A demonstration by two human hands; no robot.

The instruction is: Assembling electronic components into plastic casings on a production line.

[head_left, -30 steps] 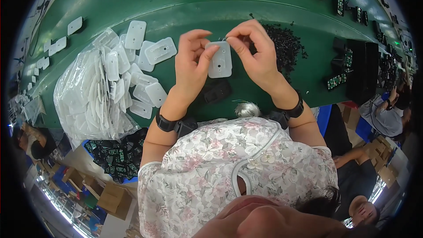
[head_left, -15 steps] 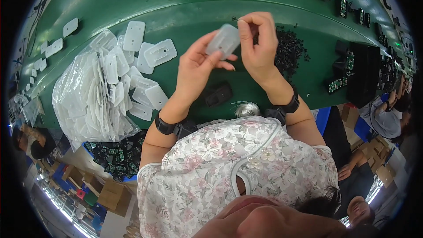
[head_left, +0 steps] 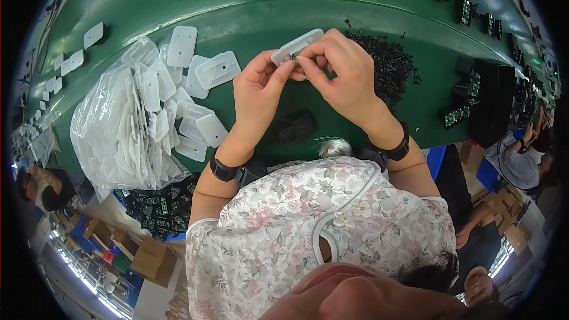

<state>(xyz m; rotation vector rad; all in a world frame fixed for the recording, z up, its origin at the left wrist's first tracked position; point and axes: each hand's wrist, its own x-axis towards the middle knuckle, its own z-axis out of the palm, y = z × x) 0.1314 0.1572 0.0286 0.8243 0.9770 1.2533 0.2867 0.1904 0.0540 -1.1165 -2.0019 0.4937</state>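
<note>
My left hand (head_left: 258,86) holds a translucent white plastic plate (head_left: 301,44) by its near edge, tilted so that its long side slants up to the right. Closed in a pinch, my right hand (head_left: 345,70) meets the plate's near side. A small black part (head_left: 293,57) shows at its fingertips against the plate; its exact kind is too small to tell. Right of my right hand lies a heap of small black parts (head_left: 391,66). On the green table below my hands sits a black plastic housing (head_left: 296,127).
A clear bag (head_left: 98,121) spilling white plates stands on the left, with loose plates (head_left: 216,70) beside it. Black housings with green circuit boards (head_left: 456,116) and a black box (head_left: 491,98) are at right. A tray of circuit boards (head_left: 160,210) sits lower left. Co-workers are at both sides.
My right hand has come left and down from beside the plate, bringing the small black part against it. The plate has tipped from facing up to a steeper, edge-on slant.
</note>
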